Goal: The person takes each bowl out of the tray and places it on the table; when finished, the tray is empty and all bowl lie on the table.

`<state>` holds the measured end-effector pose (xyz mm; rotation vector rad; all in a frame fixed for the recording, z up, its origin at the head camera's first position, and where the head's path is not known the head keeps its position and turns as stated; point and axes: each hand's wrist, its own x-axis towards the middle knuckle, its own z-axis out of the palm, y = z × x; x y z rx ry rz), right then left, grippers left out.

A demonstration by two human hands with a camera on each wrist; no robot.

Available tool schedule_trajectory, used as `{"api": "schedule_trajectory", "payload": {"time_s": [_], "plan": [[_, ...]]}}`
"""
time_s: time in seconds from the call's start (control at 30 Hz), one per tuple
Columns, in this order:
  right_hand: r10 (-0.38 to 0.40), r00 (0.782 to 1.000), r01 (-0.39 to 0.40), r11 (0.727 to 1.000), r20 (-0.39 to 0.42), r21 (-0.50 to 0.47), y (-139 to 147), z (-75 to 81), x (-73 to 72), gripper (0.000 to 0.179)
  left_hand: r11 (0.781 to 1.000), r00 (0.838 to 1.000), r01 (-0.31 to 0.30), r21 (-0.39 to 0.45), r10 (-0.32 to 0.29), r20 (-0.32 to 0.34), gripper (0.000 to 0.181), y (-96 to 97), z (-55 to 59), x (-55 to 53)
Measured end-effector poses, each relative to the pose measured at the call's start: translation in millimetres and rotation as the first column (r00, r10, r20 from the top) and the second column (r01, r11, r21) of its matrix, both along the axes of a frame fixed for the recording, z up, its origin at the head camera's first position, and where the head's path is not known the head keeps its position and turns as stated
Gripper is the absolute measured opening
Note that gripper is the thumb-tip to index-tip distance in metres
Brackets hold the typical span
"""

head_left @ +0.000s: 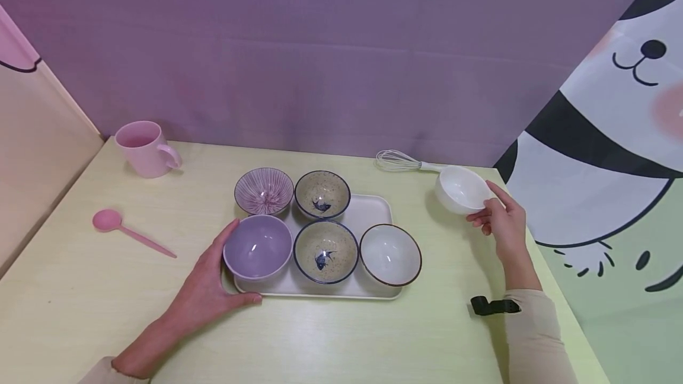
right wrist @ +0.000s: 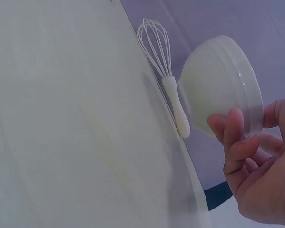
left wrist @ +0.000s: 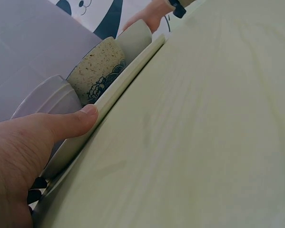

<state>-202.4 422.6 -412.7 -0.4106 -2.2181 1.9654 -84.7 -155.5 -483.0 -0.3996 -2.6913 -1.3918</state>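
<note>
My right hand [head_left: 506, 224] holds a plain white bowl [head_left: 461, 189] by its rim, above the table at the right. In the right wrist view, the thumb and fingers pinch the near edge of this bowl [right wrist: 216, 85]. At the front left corner of a white tray [head_left: 370, 209], my left hand [head_left: 201, 292] grips the edge, its thumb along the front rim. Its fingers lie beside a purple bowl [head_left: 258, 248]. Also on the tray are two speckled bowls [head_left: 326, 268] with blue fish, a brown-rimmed white bowl [head_left: 391, 255] and a purple-striped bowl [head_left: 264, 190].
A white whisk [head_left: 400, 162] lies at the table's back edge, behind the held bowl. On the left are a pink mug [head_left: 146, 150] and a pink spoon [head_left: 125, 228]. Cloth [head_left: 320, 76] hangs behind the table; a black strap [head_left: 493, 306] sits at the right wrist.
</note>
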Motion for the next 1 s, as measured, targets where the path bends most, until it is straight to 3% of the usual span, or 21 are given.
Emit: {"api": "schedule_trajectory", "payload": {"time_s": [0.47, 0.73, 1.0], "plan": [[-0.156, 0.987, 0.157, 0.987, 0.023, -0.037, 23.9, -6.2, -0.1, 0.066, 1.000, 1.000, 0.004, 0.005, -0.004, 0.002, 0.146, -0.2, -0.8, -1.2], [-0.263, 0.963, 0.267, 0.960, 0.054, -0.084, 38.7, -6.5, 1.7, 0.064, 1.000, 1.000, 0.006, 0.003, -0.006, 0.007, 0.146, 0.0, -0.1, -1.0], [-0.314, 0.947, 0.319, 0.941, 0.063, -0.110, 48.1, -6.2, 5.2, 0.066, 1.000, 1.000, 0.002, -0.002, -0.002, 0.007, 0.146, -0.8, -0.2, -0.6]]}}
